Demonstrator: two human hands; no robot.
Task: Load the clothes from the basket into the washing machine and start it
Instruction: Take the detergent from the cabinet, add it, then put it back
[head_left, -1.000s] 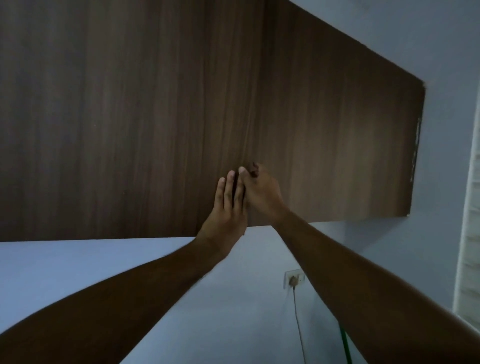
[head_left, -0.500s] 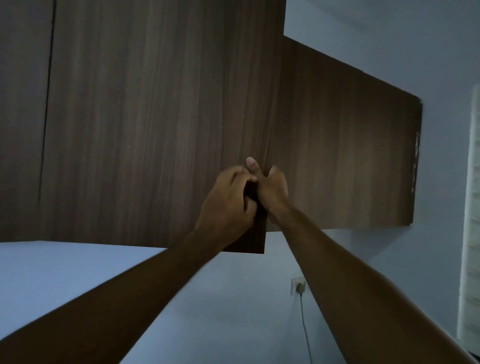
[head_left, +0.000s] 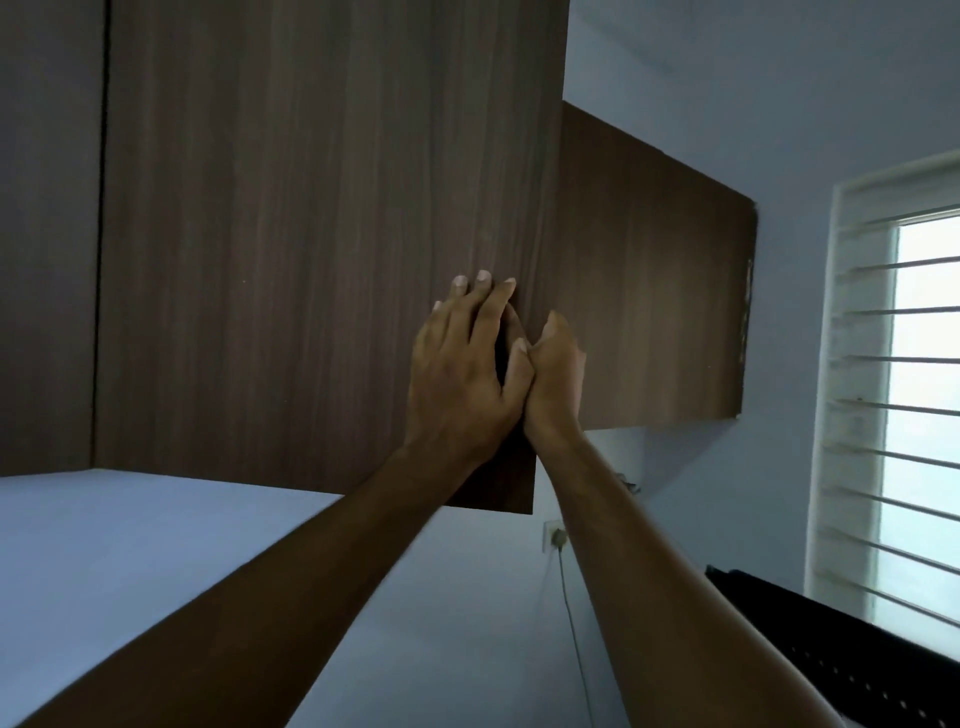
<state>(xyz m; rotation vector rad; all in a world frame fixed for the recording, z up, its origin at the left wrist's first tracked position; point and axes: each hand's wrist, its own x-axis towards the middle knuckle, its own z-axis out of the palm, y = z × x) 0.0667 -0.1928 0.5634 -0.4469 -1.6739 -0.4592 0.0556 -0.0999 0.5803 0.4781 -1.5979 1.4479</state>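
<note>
No basket, clothes or washing machine are in view; I am looking up at a dark wooden overhead cabinet (head_left: 649, 286). One cabinet door (head_left: 322, 249) stands swung out toward me. My left hand (head_left: 462, 369) lies flat on the door's front face near its right edge, fingers stretched upward and slightly apart. My right hand (head_left: 556, 374) is at that same edge, thumb up, with its fingers hidden behind the door as if wrapped around it. The two hands touch at the thumbs.
A barred window (head_left: 904, 395) in a white frame lights the right side. A wall socket (head_left: 555, 535) with a thin cable hanging from it sits below the door. A dark perforated object (head_left: 831, 654) crosses the bottom right corner. Pale wall lies below the cabinet.
The cabinet door has swung further out toward me. My left hand went from curled on the edge to flat on the door face. The view turned right, bringing the window in.
</note>
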